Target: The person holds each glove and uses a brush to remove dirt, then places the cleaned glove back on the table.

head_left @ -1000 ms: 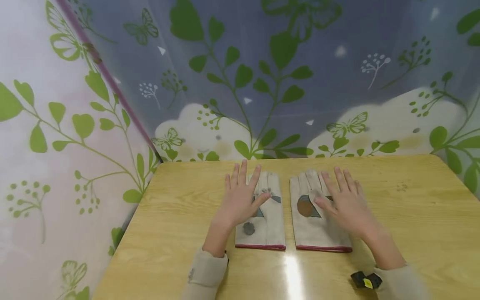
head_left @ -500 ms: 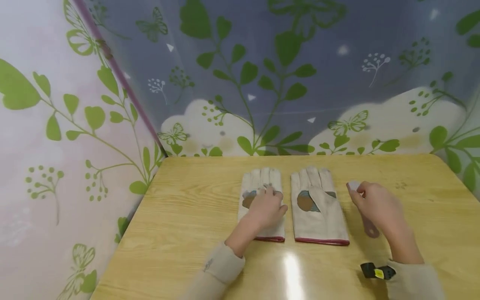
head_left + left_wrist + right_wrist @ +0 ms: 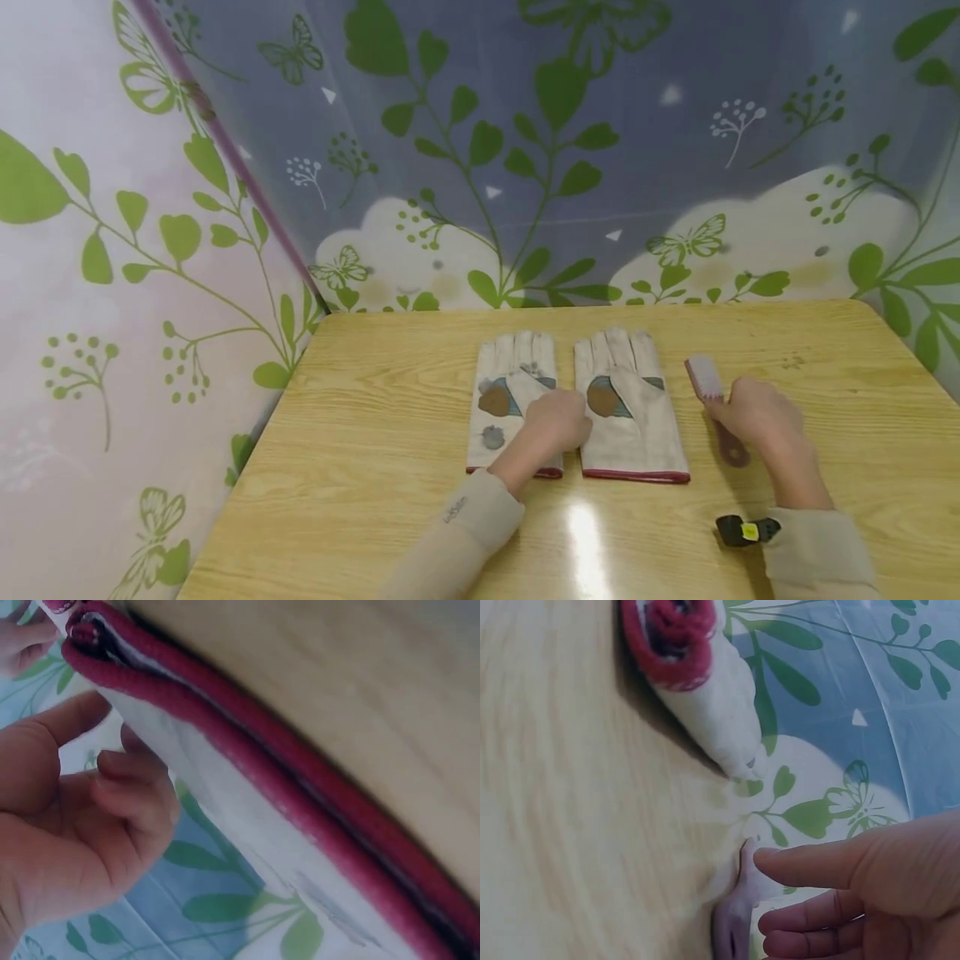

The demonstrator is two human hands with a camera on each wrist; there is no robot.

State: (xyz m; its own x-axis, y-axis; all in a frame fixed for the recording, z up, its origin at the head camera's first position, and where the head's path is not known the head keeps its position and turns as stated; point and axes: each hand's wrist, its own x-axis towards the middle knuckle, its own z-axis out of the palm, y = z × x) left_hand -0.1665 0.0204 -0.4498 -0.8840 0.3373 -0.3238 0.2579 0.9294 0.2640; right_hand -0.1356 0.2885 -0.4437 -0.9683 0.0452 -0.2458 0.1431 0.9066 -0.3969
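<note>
Two off-white work gloves with red-trimmed cuffs lie side by side, palms up and cuffs nearer me. The left glove bears a brown round patch and grey smudges; my left hand covers part of its right side. In the left wrist view, loosely bent fingers and the thumb stand apart at that glove's edge. To the left hand's right is the right glove. A brush with pale bristles and a mauve handle lies farther right. Beside it my right hand hovers, its thumb separated from bent fingers in the right wrist view.
Everything lies on a light wooden table. A patterned curtain with leaves and butterflies stands behind the table and continues at the left. A black strap device sits on the right wrist.
Both hands were spread over the gloves. The left slid to the left glove's right edge with fingers bending; the right moved right, beside the brush, and uncovered it.
</note>
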